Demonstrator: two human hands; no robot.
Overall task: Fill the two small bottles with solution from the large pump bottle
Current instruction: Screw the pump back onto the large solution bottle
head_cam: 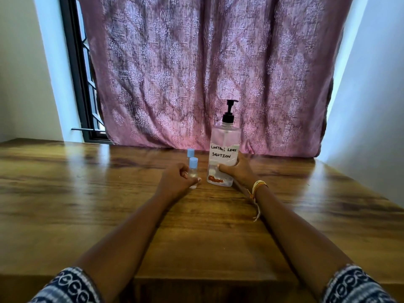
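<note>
From the head camera, count them up: one large pump bottle (pixel 224 156), two small bottles, two hands, all on a wooden surface (pixel 87 193). The pump bottle stands upright, centre-right, clear with a black pump head and a handwritten label reading "CONTACT LENS SOLUTION", and it looks nearly drained, with only a little showing at the bottom. The right hand (pixel 237 171) wraps its lower body from the right side, thumb across the front, fingers curled behind; a yellow thread bracelet (pixel 258 186) sits on that wrist. Just to the left, the near small bottle (pixel 193 171) stands upright with its pale blue cap on, and the left hand (pixel 177 180) pinches its clear body, fingers pressed together around it. The far small bottle (pixel 190 153) stands right behind it, only its blue cap clearly showing. Both small bottles sit close beside the pump bottle, a narrow gap between. Wide bare wood stretches left and right of the group and toward the near edge. Behind, a pink patterned curtain (pixel 207 73) hangs down to the back edge, with a dark window frame (pixel 76 73) at its left.
</note>
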